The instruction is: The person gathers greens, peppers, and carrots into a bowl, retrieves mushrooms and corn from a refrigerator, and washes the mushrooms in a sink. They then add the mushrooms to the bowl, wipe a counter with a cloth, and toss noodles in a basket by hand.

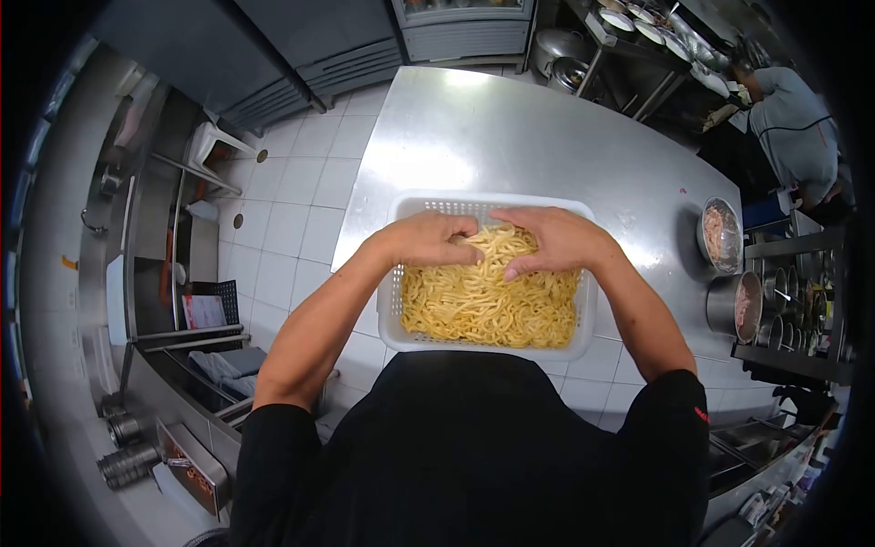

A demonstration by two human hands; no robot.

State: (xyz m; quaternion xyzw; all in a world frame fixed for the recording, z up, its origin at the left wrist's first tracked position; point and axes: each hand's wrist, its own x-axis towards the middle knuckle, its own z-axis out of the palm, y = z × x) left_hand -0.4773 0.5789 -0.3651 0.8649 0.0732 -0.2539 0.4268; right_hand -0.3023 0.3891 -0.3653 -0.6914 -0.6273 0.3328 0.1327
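A white perforated plastic basket (396,314) holds a large heap of yellow noodles (492,305) right in front of me. My left hand (430,239) reaches into the far left part of the heap, its fingers curled around noodles and the thumb pointing inward. From the other side, my right hand (561,239) cups the noodles, thumb apart from the fingers. A raised clump of strands shows between the two hands. Some fingertips are hidden in the noodles.
The basket rests at the near edge of a steel table (437,137). At the table's right end are a bowl of raw meat (720,235) and a metal pot (735,308). A co-worker (793,123) stands at the far right. A white stool (214,150) is on the left.
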